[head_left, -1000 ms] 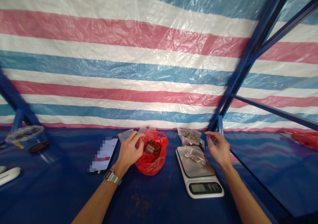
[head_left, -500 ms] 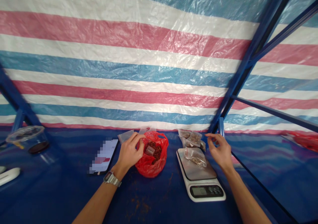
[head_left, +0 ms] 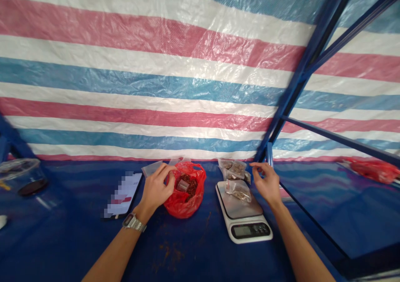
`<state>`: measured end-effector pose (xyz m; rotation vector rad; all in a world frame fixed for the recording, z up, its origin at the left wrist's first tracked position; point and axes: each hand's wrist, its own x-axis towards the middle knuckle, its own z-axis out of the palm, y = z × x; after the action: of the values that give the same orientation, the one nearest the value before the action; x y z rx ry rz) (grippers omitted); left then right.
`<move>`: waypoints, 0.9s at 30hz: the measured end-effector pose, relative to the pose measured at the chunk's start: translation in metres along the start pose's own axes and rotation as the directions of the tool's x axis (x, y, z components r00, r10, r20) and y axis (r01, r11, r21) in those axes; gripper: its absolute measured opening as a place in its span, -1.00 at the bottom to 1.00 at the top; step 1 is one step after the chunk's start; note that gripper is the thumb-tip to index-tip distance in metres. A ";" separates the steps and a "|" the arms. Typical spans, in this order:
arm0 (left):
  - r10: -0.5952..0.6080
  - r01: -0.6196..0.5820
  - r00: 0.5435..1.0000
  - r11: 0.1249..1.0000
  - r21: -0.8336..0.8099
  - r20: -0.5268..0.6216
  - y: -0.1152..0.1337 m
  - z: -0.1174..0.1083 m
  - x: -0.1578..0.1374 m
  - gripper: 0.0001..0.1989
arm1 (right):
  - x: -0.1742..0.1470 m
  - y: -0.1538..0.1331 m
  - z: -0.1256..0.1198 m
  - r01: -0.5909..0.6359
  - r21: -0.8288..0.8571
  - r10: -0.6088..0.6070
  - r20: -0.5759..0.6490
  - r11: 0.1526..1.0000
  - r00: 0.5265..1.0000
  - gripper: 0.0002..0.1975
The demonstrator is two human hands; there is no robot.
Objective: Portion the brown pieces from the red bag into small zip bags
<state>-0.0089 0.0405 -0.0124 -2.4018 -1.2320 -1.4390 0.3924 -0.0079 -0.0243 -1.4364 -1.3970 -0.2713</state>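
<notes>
My left hand, with a metal-band watch on its wrist, hovers at the left rim of a red plastic bag. Its fingers are bent and slightly apart, with nothing visible in them. Inside the bag lie reddish-brown dried pieces and a small clear scoop or cup. On the right, a filled zip bag rests on the steel plate of a white kitchen scale. My right hand is beside the scale, thumb and fingers apart and holding nothing. Several filled zip bags lie behind the scale.
A phone lies left of my left hand, and flat clear bags sit behind that hand. At the far left stands a clear plastic tub. Blue metal bars and a striped tarpaulin rise behind the blue table.
The camera view has turned slightly to the right, so everything appears shifted left. Both hands keep nearly the same pose by the red bag and the scale.
</notes>
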 end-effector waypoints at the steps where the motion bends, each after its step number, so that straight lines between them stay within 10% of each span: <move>1: 0.002 -0.002 1.000 1.000 0.001 -0.005 0.000 0.000 0.000 -0.79 | 0.000 0.000 0.000 0.000 -0.001 0.000 0.001 1.000 1.000 -0.77; 13: 0.013 -0.013 0.999 1.000 0.003 -0.040 -0.002 0.001 0.001 -0.79 | 0.003 -0.009 -0.009 0.035 0.029 -0.037 0.078 0.999 0.996 -0.77; 19: 0.030 -0.029 0.999 0.999 0.018 -0.042 0.001 0.001 0.001 -0.80 | -0.002 -0.041 -0.017 0.061 0.138 -0.129 0.561 0.989 0.818 -0.69; 27: 0.104 -0.105 0.994 0.994 -0.044 -0.024 0.017 -0.004 0.002 -0.78 | -0.014 -0.053 -0.004 -0.114 0.211 -0.038 0.606 0.971 0.795 -0.64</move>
<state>0.0000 0.0291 -0.0033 -2.4331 -1.0632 -1.4742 0.3469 -0.0327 -0.0063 -1.4024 -1.8366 0.4230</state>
